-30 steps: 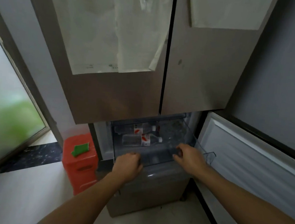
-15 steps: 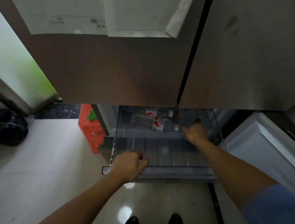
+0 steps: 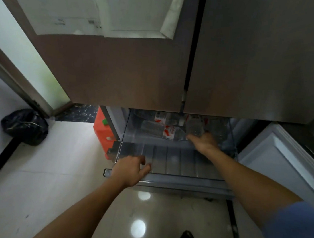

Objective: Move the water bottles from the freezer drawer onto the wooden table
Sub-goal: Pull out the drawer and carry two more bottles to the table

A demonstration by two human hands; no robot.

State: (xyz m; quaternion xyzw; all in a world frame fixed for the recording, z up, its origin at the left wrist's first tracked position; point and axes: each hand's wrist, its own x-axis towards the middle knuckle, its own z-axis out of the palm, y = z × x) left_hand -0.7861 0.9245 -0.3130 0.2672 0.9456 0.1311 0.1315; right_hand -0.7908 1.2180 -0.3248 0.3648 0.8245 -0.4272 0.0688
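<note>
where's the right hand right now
In the head view the right hand is deep inside the pulled-out freezer drawer, at the bottles lying at its back, while the left hand rests on the drawer's front edge.

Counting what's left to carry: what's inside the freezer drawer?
Bottles with red-and-white labels lie at the back of the drawer; the right hand reaches them. Fridge doors hide the rest, so no count.

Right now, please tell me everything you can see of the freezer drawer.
The freezer drawer is clear plastic with a ribbed floor and a grey front rail. It is pulled far out, below the closed upper doors. Its front part is bare; water bottles with red and white labels lie on their sides at the back. The left hand grips the front rail, and the right hand reaches inside to the bottles.
</note>
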